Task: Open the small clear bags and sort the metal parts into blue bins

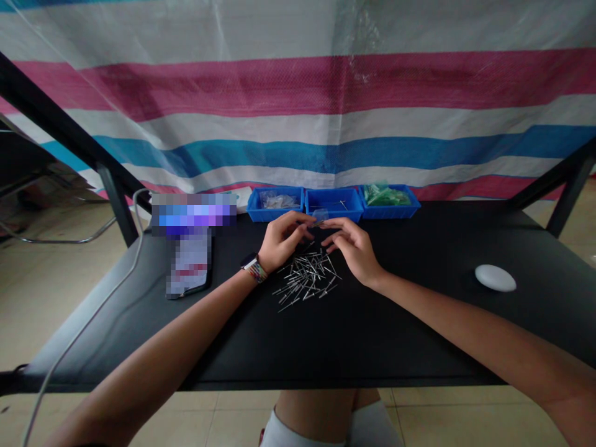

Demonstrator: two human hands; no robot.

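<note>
My left hand [285, 239], with a watch on its wrist, reaches over the black table with its fingers pinched. It grips one side of a small clear plastic bag [320, 215]. From the other side my right hand [356, 248] has its thumb and fingers bent, its fingertips on the bag's edge. Below and between the hands lies a loose pile of thin silver pop rivets [308, 276]. What the bag holds, if anything, is too small to make out.
Behind the hands stand three blue bins: a left bin [274, 216] with clear bags, a middle bin [338, 208] with a few rivets, and a right bin [391, 212] with green bags. A phone [190, 264] and white cable [100, 295] lie left; a white mouse [495, 278] right.
</note>
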